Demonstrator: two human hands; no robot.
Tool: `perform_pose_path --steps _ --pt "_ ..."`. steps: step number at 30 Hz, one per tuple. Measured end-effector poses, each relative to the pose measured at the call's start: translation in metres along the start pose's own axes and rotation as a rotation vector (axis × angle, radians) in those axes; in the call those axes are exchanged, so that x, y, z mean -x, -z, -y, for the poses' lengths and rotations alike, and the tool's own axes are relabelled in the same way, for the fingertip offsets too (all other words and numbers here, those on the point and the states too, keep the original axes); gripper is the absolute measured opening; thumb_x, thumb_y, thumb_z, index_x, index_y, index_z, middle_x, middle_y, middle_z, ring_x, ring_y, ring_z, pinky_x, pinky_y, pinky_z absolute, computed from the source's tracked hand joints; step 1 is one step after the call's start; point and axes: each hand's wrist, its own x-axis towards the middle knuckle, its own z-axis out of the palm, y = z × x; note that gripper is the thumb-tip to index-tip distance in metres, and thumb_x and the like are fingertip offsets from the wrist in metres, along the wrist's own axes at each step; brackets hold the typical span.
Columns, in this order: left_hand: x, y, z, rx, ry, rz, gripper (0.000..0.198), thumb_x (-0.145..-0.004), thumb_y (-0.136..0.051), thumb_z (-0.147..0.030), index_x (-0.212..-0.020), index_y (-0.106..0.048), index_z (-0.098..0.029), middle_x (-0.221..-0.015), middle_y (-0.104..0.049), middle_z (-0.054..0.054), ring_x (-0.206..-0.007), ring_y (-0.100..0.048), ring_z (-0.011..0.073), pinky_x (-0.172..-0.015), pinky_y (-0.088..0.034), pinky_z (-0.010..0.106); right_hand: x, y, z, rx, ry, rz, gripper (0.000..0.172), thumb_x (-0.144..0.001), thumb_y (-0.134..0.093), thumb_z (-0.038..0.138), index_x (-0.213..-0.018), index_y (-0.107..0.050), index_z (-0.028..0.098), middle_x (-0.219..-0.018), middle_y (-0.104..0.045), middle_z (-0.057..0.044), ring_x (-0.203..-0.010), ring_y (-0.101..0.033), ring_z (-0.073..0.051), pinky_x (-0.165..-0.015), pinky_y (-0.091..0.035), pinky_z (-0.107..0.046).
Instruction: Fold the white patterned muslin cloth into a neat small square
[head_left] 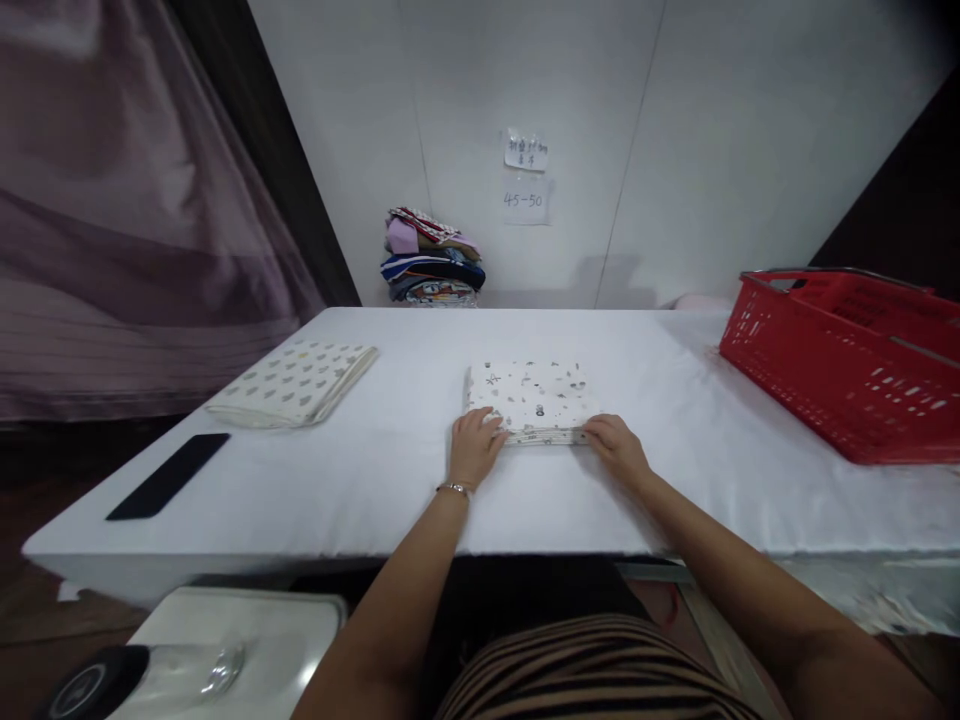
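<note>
A white cloth (529, 395) with small dark printed motifs lies folded into a layered rectangle in the middle of the table. Its folded layers show along the near edge. My left hand (475, 447), with a bracelet at the wrist, pinches the near left corner. At the near right corner my right hand (619, 447) has its thumb and fingers closed on the edge. Further left rests another folded cloth (292, 385), cream with grey heart-like shapes, apart from both hands.
A flat black rectangle (169, 476) lies near the table's left edge. On the right stands a red plastic basket (832, 370). A stack of folded fabrics (433, 262) sits behind the white table (352, 500). Below left, a clear bottle (176, 675) lies on a pale stool (255, 610).
</note>
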Motion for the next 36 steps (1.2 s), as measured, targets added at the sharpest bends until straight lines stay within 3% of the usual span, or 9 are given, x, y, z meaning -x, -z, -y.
perform_pose_path --steps 5,10,17,27,36 --pt "0.001 -0.003 -0.001 -0.023 -0.052 0.058 0.020 -0.089 -0.051 -0.033 -0.100 -0.066 -0.025 -0.102 -0.066 0.005 -0.102 -0.054 0.0200 -0.095 -0.036 0.040 -0.017 -0.011 0.017 0.191 0.148 0.068 0.025 -0.090 -0.047 0.026 -0.099 -0.069 0.022 -0.100 -0.065 -0.009 -0.095 -0.053 -0.023 -0.083 -0.043 -0.037" --pt "0.000 -0.004 0.000 -0.024 -0.031 0.088 0.020 -0.089 -0.050 -0.030 -0.101 -0.066 -0.025 -0.100 -0.066 0.005 -0.099 -0.055 0.0194 -0.092 -0.036 0.039 -0.025 -0.019 0.014 0.234 0.150 0.163 0.025 -0.091 -0.047 0.025 -0.097 -0.071 0.023 -0.097 -0.068 -0.008 -0.091 -0.054 -0.023 -0.077 -0.041 -0.036" --pt "0.000 -0.002 -0.001 -0.038 -0.046 0.101 0.021 -0.090 -0.049 -0.030 -0.102 -0.065 -0.024 -0.098 -0.063 0.006 -0.097 -0.053 0.0202 -0.091 -0.036 0.039 -0.021 -0.026 0.010 0.153 0.105 0.098 0.025 -0.090 -0.045 0.023 -0.095 -0.070 0.022 -0.097 -0.067 -0.008 -0.090 -0.054 -0.022 -0.078 -0.041 -0.036" --pt "0.000 -0.002 -0.003 -0.039 -0.019 0.105 0.023 -0.092 -0.044 -0.032 -0.097 -0.065 -0.023 -0.095 -0.062 0.005 -0.096 -0.053 0.0189 -0.089 -0.036 0.037 -0.023 -0.024 0.014 0.219 0.135 0.188 0.029 -0.092 -0.043 0.027 -0.100 -0.070 0.023 -0.101 -0.067 -0.008 -0.092 -0.053 -0.023 -0.078 -0.041 -0.036" --pt "0.000 -0.002 -0.003 -0.027 -0.023 0.107 0.021 -0.092 -0.044 -0.028 -0.092 -0.064 -0.022 -0.095 -0.062 0.005 -0.095 -0.052 0.0188 -0.090 -0.035 0.038 -0.019 -0.027 0.013 0.175 0.121 0.130 0.028 -0.092 -0.043 0.026 -0.095 -0.070 0.022 -0.097 -0.067 -0.007 -0.090 -0.054 -0.022 -0.078 -0.041 -0.035"
